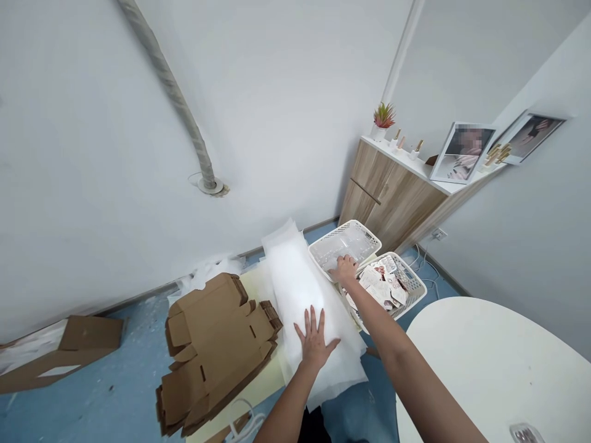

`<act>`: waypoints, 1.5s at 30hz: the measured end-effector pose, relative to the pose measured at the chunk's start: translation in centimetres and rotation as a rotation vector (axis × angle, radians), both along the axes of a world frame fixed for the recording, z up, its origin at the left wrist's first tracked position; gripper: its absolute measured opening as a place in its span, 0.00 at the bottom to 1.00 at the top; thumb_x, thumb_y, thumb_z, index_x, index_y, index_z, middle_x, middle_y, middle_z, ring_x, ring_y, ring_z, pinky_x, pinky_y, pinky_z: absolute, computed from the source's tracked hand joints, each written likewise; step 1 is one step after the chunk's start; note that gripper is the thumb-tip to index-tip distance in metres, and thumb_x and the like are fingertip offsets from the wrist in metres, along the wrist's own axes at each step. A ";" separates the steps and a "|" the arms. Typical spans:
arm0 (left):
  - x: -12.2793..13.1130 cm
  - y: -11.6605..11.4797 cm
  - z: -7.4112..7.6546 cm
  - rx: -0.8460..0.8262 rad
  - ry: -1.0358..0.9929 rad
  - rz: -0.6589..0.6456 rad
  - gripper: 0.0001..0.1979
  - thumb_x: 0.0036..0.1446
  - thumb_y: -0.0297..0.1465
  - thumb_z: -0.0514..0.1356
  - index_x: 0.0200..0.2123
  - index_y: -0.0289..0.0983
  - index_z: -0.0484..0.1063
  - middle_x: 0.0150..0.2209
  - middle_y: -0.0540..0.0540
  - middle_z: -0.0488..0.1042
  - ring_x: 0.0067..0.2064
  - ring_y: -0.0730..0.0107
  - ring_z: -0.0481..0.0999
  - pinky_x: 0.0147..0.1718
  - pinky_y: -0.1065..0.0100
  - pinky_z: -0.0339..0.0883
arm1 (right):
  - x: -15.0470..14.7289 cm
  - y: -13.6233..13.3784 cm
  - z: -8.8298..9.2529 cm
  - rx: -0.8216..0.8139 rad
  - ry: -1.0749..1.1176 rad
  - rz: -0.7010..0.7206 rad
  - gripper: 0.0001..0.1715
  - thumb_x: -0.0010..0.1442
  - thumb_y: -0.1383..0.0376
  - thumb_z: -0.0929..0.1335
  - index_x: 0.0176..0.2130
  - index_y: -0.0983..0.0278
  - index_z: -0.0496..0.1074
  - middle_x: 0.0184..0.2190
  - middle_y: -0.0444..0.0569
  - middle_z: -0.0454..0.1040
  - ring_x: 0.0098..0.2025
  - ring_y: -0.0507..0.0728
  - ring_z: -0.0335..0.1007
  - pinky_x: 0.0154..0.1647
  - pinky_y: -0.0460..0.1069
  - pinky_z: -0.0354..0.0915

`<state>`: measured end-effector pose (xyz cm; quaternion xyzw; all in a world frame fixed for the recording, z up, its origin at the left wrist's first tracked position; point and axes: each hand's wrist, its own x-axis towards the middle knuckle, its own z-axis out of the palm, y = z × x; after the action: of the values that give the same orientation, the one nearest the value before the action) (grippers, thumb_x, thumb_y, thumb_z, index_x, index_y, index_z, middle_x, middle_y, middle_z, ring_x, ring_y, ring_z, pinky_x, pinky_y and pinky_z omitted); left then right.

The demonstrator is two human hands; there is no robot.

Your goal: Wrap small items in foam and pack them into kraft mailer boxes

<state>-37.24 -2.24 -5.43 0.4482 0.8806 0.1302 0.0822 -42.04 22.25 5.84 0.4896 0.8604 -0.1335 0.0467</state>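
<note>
My left hand (314,343) lies flat with fingers spread on a thick stack of white foam sheets (290,271). To its upper right, my right hand (345,269) reaches over the near rim of a white plastic basket (375,241). Its fingers are slightly bent and the thumb stands apart; nothing shows between them. Clear plastic packs (348,242) lie in that basket, close to the fingertips. Beneath my right forearm, a second white basket (418,295) holds a pile of printed cards (383,284), partly covered by the arm.
Flattened brown cardboard boxes (221,344) are stacked left of the foam. An open carton (87,338) sits on the blue floor (124,387) at far left. A round white table (503,363) stands at right. Behind the baskets is a wooden cabinet (397,191) bearing picture frames (464,154).
</note>
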 end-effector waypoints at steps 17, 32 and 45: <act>0.4 4.6 9.9 0.550 -0.702 0.052 0.25 0.63 0.44 0.52 0.58 0.38 0.67 0.68 0.36 0.54 0.69 0.48 0.50 0.65 0.43 0.40 | 13.6 -1.1 5.3 -0.516 1.108 -0.139 0.25 0.47 0.45 0.72 0.35 0.62 0.73 0.30 0.46 0.76 0.33 0.57 0.71 0.39 0.52 0.65; 18.4 7.5 17.9 0.127 -2.175 -0.220 0.27 0.58 0.48 0.61 0.53 0.34 0.70 0.48 0.36 0.76 0.52 0.55 0.75 0.59 0.52 0.62 | 38.4 -10.8 10.5 -0.524 1.188 -0.350 0.23 0.55 0.51 0.71 0.48 0.58 0.76 0.51 0.50 0.75 0.52 0.61 0.70 0.51 0.54 0.66; 31.9 6.0 17.1 -0.095 -1.940 -0.341 0.28 0.55 0.47 0.64 0.56 0.41 0.67 0.54 0.39 0.72 0.49 0.58 0.76 0.51 0.54 0.69 | 50.7 -20.4 7.0 -0.246 1.263 -0.578 0.30 0.59 0.48 0.68 0.58 0.53 0.69 0.62 0.47 0.66 0.64 0.61 0.60 0.65 0.60 0.54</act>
<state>-5.35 3.73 11.71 0.2643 0.3592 0.3924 0.8045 8.66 1.81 12.80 0.5186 0.5370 -0.4955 -0.4440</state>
